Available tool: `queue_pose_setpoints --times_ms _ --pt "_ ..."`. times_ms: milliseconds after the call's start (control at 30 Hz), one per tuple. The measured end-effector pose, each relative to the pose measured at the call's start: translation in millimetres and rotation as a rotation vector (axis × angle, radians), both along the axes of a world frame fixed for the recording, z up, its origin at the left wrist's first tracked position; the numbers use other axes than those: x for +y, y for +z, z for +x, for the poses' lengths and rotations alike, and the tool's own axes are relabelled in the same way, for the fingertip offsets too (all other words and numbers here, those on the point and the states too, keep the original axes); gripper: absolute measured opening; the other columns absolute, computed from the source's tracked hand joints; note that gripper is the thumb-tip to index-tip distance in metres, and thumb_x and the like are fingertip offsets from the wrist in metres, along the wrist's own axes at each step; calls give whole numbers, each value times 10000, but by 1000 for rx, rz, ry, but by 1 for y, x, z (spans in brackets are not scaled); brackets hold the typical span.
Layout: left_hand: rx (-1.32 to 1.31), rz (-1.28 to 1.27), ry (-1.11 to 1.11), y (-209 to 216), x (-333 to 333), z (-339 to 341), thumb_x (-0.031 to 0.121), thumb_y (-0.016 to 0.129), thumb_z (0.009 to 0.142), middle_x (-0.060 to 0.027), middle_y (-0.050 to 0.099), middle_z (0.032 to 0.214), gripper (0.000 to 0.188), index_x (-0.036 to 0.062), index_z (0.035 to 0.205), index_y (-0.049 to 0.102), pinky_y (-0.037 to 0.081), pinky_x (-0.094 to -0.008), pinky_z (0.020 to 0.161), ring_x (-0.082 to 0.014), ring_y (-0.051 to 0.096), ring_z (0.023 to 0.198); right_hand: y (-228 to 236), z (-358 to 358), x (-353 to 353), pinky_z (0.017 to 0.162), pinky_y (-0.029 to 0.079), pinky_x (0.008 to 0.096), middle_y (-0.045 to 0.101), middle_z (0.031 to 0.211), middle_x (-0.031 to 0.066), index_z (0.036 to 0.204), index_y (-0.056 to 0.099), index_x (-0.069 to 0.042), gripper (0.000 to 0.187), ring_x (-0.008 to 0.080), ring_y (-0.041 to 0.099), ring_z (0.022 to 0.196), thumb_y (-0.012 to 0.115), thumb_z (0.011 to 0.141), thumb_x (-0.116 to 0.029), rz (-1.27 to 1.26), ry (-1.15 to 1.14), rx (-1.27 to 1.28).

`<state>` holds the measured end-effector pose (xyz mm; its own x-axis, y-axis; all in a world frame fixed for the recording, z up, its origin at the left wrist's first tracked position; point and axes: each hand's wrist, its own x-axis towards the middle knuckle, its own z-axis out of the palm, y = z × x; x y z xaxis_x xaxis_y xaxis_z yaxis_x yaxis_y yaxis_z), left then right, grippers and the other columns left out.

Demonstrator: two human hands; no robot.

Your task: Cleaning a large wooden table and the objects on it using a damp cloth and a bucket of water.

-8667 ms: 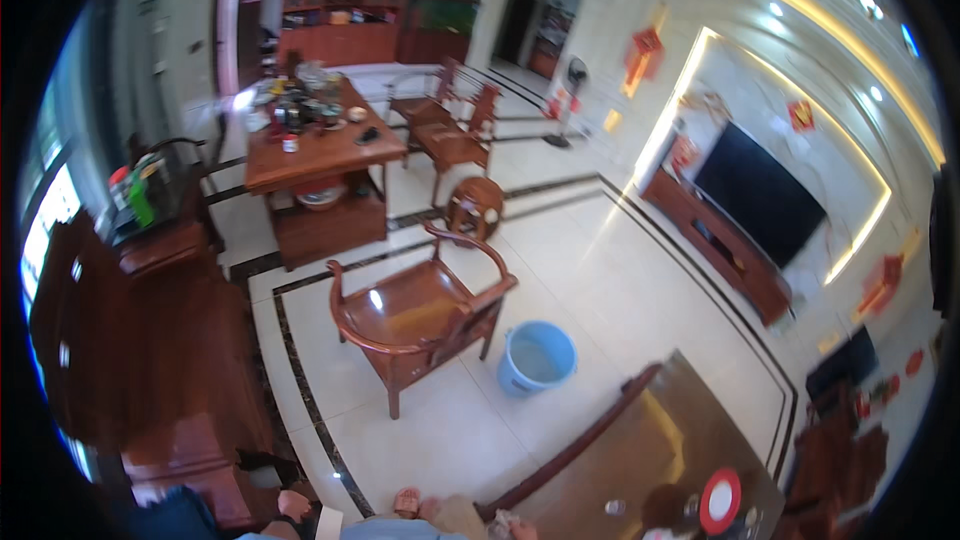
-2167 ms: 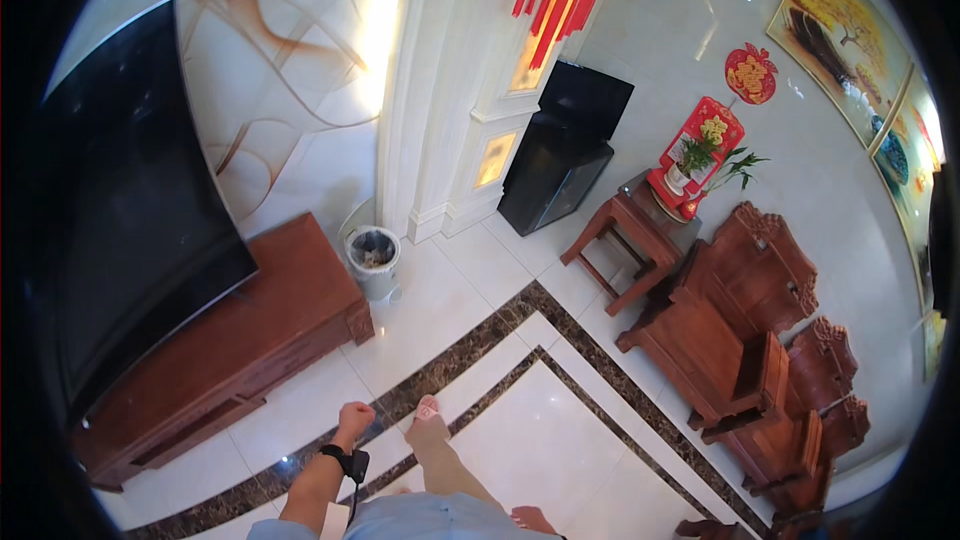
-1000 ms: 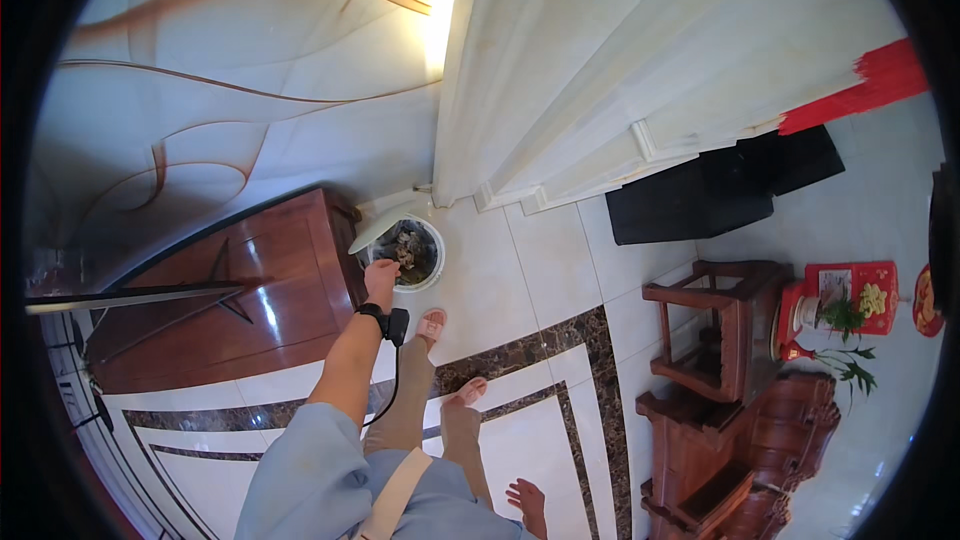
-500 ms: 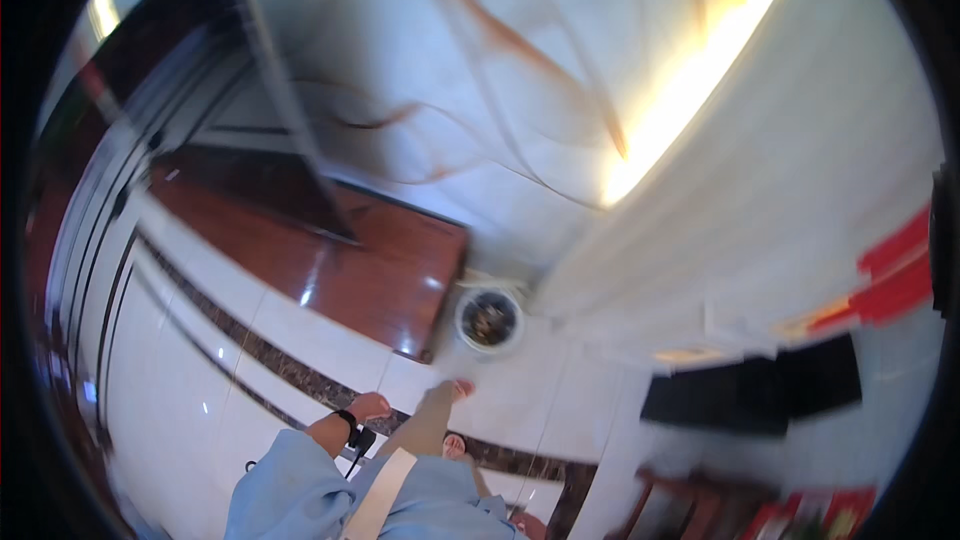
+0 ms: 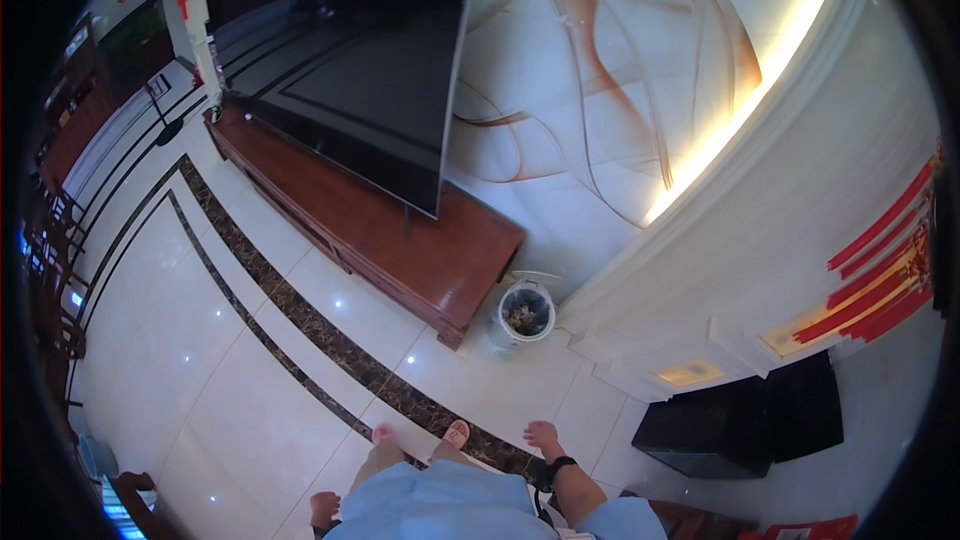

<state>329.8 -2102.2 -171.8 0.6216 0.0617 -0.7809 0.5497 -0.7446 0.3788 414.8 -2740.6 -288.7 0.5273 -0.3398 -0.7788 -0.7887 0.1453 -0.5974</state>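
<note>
My right hand [image 5: 541, 435] is held out in front of my body at the lower middle, its fingers loosely spread with nothing in them. A black band [image 5: 560, 464] circles that wrist. My left hand [image 5: 325, 507] hangs low beside my left hip, small and partly cut off by my clothes. Its fingers look loose, and no object shows in it. Neither hand touches anything. Closest ahead of my right hand stands a white trash bin [image 5: 507, 337] with a dark liner and some litter inside.
A long reddish-brown TV cabinet [image 5: 470, 250] runs along the wall ahead, with a large dark television [image 5: 340, 60] above it. Black boxes [image 5: 705, 430] stand at the right by the white wall [image 5: 660, 290]. Dark wooden chairs [image 5: 60, 270] line the far left. Pale tiles [image 5: 270, 370] carry dark stone bands.
My view has swung and sharpened, showing more of the room at left. My left hand has dropped back to my side; my right hand has come forward. The bin appears farther right.
</note>
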Motion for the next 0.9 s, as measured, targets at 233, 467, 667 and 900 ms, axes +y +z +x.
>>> queue_pose_setpoints --times_ms 233,467,667,900 --pt "12 -302 810 -26 35 -62 245 783 814 -80 746 901 340 34 1076 729 570 -311 630 -157 711 749 27 47 95 623 596 346 699 926 136 1173 629 27 319 225 709 773 634 914 -159 233 561 -451" --pt "-206 -39 930 -24 199 -165 295 765 773 -136 751 972 355 66 1045 750 572 -374 769 -242 736 839 61 98 387 630 595 354 703 935 137 1185 627 23 329 231 709 783 624 925 -179 83 1256 156" --pt "-116 369 1235 -75 264 -214 292 717 761 -137 742 972 257 101 925 768 562 -425 792 -311 703 908 89 153 613 635 593 362 706 942 138 1195 626 20 338 236 709 790 615 935 -196 39 1641 98" --pt "-299 -186 1214 -59 334 -201 323 731 817 -79 736 885 413 49 1125 706 536 -338 689 -194 690 787 74 164 829 642 592 371 709 951 139 1207 624 16 350 243 709 800 605 945 -216 3 1880 103"
